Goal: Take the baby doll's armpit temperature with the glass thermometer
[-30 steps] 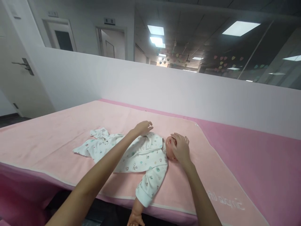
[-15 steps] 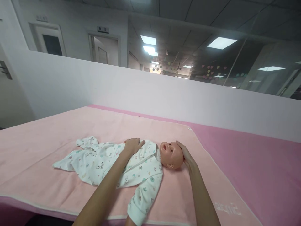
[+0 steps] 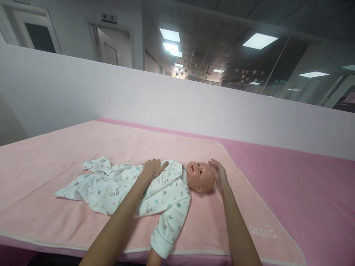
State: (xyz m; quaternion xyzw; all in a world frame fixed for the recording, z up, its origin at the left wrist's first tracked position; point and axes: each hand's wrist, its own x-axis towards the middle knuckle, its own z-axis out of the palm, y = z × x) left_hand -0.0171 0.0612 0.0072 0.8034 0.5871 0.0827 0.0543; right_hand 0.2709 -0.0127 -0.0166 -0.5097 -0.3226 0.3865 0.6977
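A baby doll (image 3: 200, 178) lies on its back, its head to the right, on a pale pink mat. It wears a white printed romper (image 3: 163, 195), with one sleeve stretched towards me. My left hand (image 3: 152, 168) rests on the doll's torso, thumb spread and fingertips curving over the far side, partly hidden. Beside the crown of the doll's head is my right hand (image 3: 218, 171), its fingers apart and slightly bent. Whether those fingers still touch the head I cannot tell.
The pale pink mat (image 3: 111, 142) has white edging and lies on a darker pink surface (image 3: 294, 170). A low white wall (image 3: 166, 98) runs along the back, with glass above it. Doors and lit ceiling panels show beyond.
My right hand has loosened from the doll's head, its fingers lifting and spreading. My left hand stays on the torso. The view has shifted slightly.
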